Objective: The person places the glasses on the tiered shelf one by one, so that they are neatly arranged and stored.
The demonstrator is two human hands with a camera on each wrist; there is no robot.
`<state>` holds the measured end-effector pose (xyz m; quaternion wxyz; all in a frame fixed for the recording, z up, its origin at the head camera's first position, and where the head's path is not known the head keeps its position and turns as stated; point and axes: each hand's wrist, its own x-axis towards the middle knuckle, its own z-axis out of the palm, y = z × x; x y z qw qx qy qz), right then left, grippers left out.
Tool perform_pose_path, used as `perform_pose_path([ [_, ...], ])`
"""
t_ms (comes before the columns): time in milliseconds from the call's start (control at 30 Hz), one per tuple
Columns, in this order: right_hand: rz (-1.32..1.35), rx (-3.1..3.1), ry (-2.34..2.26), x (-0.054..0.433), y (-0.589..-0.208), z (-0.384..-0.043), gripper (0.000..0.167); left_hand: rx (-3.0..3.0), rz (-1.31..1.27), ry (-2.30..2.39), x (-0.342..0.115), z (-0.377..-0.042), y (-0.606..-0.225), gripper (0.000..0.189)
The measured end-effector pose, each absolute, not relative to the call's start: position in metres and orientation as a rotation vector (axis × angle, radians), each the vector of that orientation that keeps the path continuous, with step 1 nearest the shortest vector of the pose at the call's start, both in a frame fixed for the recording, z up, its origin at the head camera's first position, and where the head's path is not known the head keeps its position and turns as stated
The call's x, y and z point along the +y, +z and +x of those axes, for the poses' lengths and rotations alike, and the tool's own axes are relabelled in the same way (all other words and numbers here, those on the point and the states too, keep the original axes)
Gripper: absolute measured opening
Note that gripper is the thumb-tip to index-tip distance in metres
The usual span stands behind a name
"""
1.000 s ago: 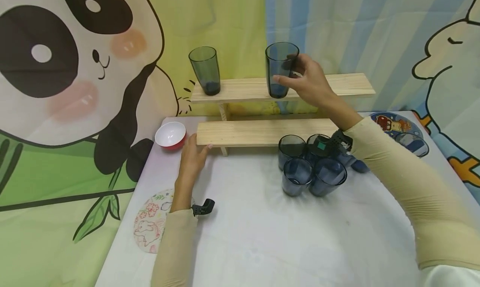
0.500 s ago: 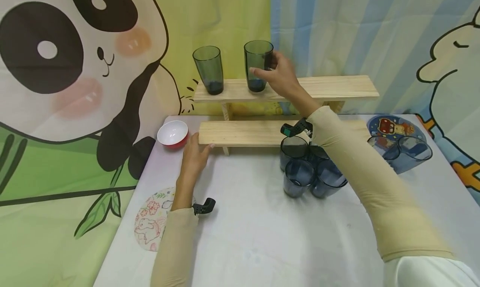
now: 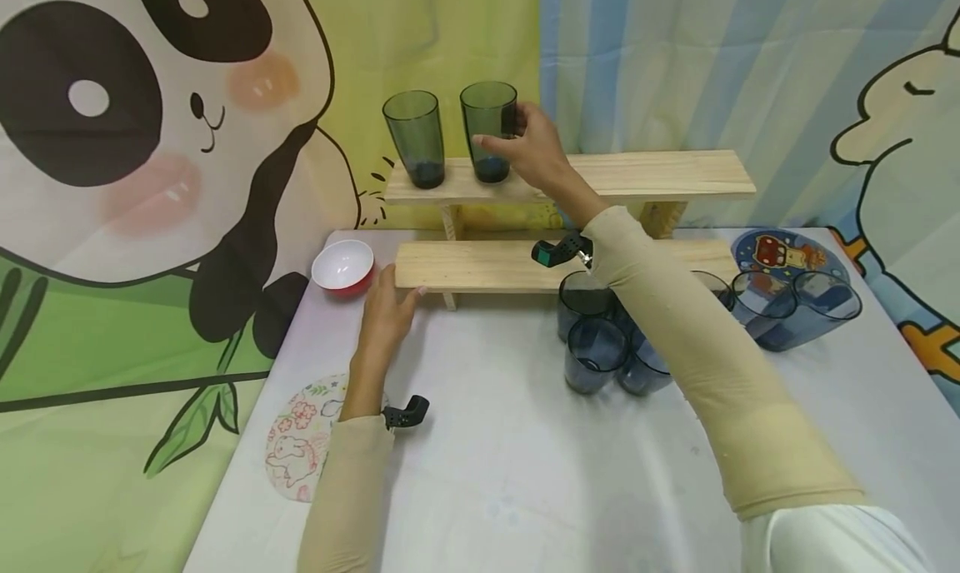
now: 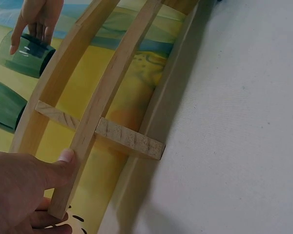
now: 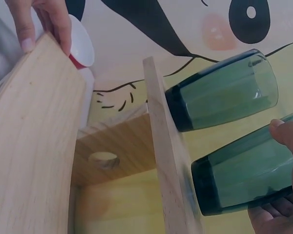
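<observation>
My right hand (image 3: 528, 146) grips a dark tinted drinking glass (image 3: 487, 132) at the upper board of a wooden two-tier shelf (image 3: 660, 173). The glass is upright, its base on or just over the board; the right wrist view shows thumb and fingers round the glass (image 5: 249, 168). Just left of it another glass (image 3: 416, 140) stands on the same board, a small gap between them. My left hand (image 3: 384, 315) holds the left end of the lower board (image 3: 480, 265); in the left wrist view the thumb lies on one face of the board (image 4: 83, 146) with fingers behind.
Several more glasses (image 3: 596, 352) stand on the white table (image 3: 510, 473) before the shelf, partly hidden by my right arm. Others (image 3: 806, 311) stand farther right near a blue patterned round mat (image 3: 787, 252). A red-and-white bowl (image 3: 342, 266) and a pale round mat (image 3: 300, 448) lie left.
My right hand has carried its glass leftward along the upper board, close to the standing glass. The left hand keeps its place on the lower board.
</observation>
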<state>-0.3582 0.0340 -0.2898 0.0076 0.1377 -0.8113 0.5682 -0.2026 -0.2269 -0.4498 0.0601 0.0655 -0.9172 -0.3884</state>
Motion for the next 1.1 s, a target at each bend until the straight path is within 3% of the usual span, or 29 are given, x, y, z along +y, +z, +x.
perform_pose_path([
  [500,0.402,-2.589,1.682,0.030,-0.298,-0.356,0.086,-2.779,0.184,-1.178,-0.223,-0.207,-0.452,0.073],
  [700,0.454,-2.647,1.600,0.036,-0.299,-0.356,0.100,-2.781,0.192,-1.187,-0.223,-0.209,-0.452,0.073],
  [933,0.545,-2.792,1.376,0.069,-0.283,-0.339,0.115,-2.782,0.199,-1.199,-0.225,-0.210,-0.455,0.074],
  [1100,0.653,-2.811,1.237,0.111,-0.279,-0.310,0.106,-2.771,0.213,-1.207,-0.225,-0.208,-0.454,0.073],
])
